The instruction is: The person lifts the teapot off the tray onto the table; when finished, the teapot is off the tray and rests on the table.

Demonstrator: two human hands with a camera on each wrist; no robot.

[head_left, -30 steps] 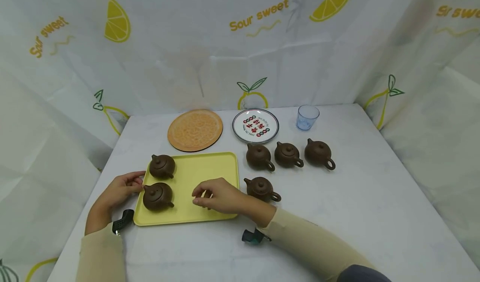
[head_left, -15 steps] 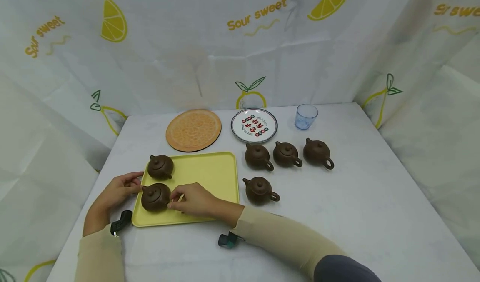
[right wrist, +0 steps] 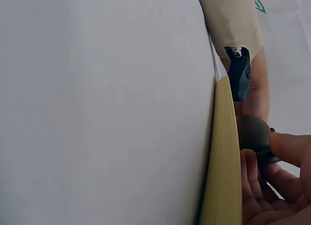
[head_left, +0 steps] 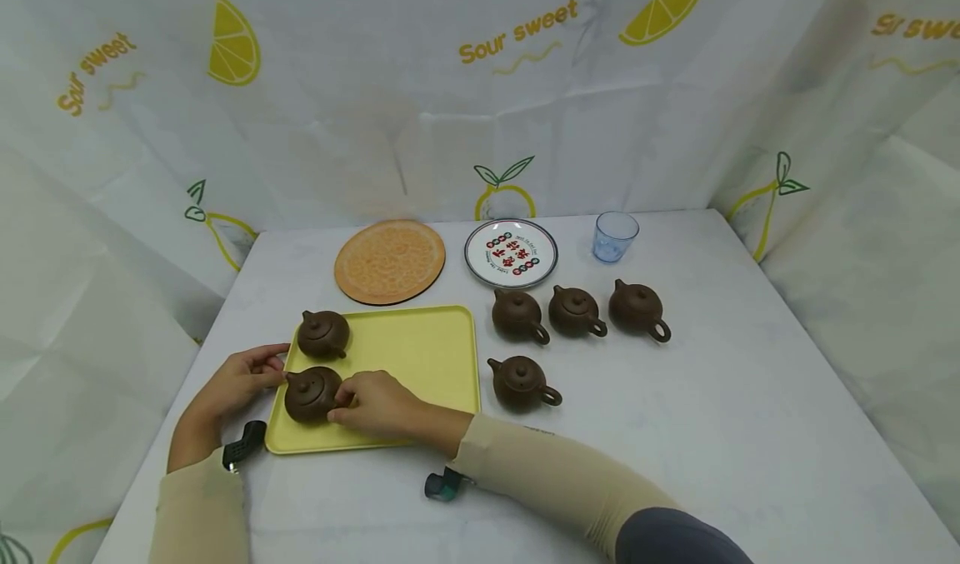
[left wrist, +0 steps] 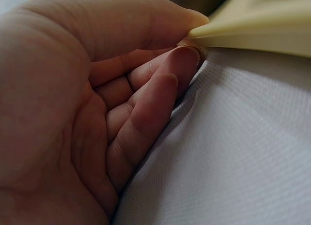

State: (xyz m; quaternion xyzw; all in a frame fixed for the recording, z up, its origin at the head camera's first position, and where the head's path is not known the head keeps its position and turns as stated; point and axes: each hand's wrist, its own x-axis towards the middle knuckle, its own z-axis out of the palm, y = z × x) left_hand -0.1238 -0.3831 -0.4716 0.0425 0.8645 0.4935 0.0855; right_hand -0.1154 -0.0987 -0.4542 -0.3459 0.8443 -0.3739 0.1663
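Note:
A yellow tray [head_left: 420,356] lies on the table with two small brown teapots on it, near its left side. The front teapot [head_left: 309,396] is between my hands, its handle side toward my right hand [head_left: 382,407]. Thumb and fingers of that hand pinch the handle, which they mostly hide; the right wrist view shows the dark teapot [right wrist: 253,135] against them. My left hand [head_left: 231,385] grips the tray's left edge. In the left wrist view its thumb lies on the tray rim [left wrist: 252,38], with curled fingers below. The rear teapot [head_left: 324,336] stands untouched.
Right of the tray stand several more brown teapots, one [head_left: 521,382] nearer and a row [head_left: 574,311] behind it. Farther back are a round orange mat [head_left: 390,262], a white plate [head_left: 512,253] with red print and a blue glass [head_left: 615,237]. A white curtain [head_left: 337,131] hangs behind.
My right hand has moved left across the tray to the front teapot and taken hold of its handle. My left hand has stayed at the tray's edge.

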